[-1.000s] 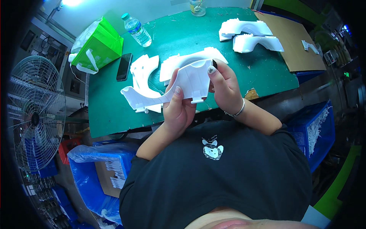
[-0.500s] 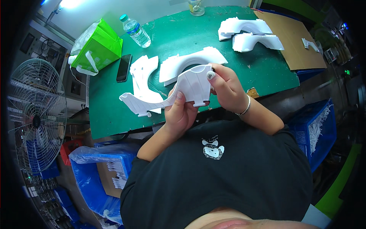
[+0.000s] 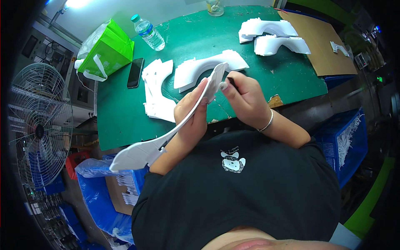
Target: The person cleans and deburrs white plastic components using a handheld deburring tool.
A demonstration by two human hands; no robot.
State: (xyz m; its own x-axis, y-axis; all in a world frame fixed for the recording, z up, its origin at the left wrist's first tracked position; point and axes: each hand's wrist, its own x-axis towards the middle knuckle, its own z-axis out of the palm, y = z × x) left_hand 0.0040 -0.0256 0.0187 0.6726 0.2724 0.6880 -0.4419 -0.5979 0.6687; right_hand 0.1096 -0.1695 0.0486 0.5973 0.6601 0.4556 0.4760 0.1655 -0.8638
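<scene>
A curved white plastic part [image 3: 143, 152] is gripped along its upper portion by my left hand [image 3: 192, 104], thumb on one side and fingers on the other. It is turned nearly edge-on and slants down to the left, over my left forearm. My right hand [image 3: 246, 99] is closed around a small black tool [image 3: 232, 82], whose kind I cannot make out. Its thumb is close to the part's upper end; whether it touches is unclear. Just beyond my hands lie a stack of arched white parts [image 3: 208, 68] and, to its left, another white stack [image 3: 156, 93].
The green table [image 3: 125, 121] also bears a phone [image 3: 135, 73], a water bottle [image 3: 150, 35], a green bag [image 3: 109, 50] and further white stacks [image 3: 275, 39]. Cardboard [image 3: 316, 41] covers its right end. Blue crates [image 3: 106, 204] flank me; a fan [image 3: 39, 129] stands left.
The white part has been turned from facing me to almost edge-on, its free end swinging down and left. My left hand has shifted its grip higher; my right hand moved slightly.
</scene>
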